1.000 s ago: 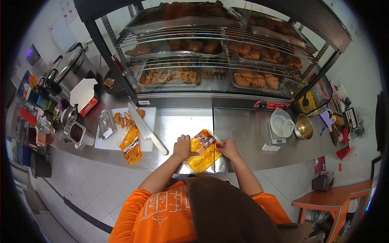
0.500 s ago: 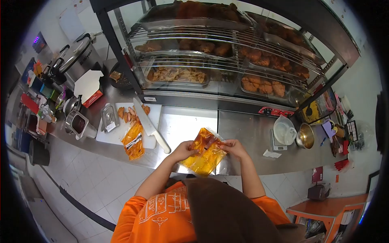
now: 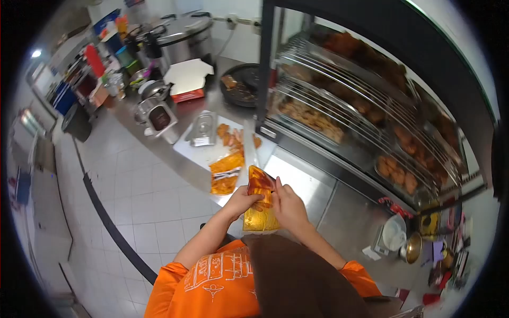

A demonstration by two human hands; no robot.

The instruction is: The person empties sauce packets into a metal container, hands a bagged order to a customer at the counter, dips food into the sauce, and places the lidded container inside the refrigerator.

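An orange-yellow plastic pouch (image 3: 261, 218) is held between both hands over the front edge of the counter. My left hand (image 3: 245, 202) grips its left side, fingers closed round it. On the right side, my right hand (image 3: 289, 205) is closed at the pouch's upper part, its fingertips partly hidden. Just beyond lies a white cutting board (image 3: 199, 149) with a second orange pouch (image 3: 225, 175), pieces of fried chicken (image 3: 229, 137), a metal lid (image 3: 204, 127) and a large knife (image 3: 249, 146), whose handle is hidden behind the held pouch.
A glass warming cabinet (image 3: 328, 153) with trays of fried chicken stands at the right. Behind the board are a black pan (image 3: 241, 95), an open box (image 3: 189, 79), a metal container with sauce (image 3: 160, 117) and a large cooker (image 3: 185, 40). A steel bowl (image 3: 411, 249) sits far right.
The view has turned left. The pouch is now more upright and folded, and my hands are closer together, with my right hand moved in towards my left.
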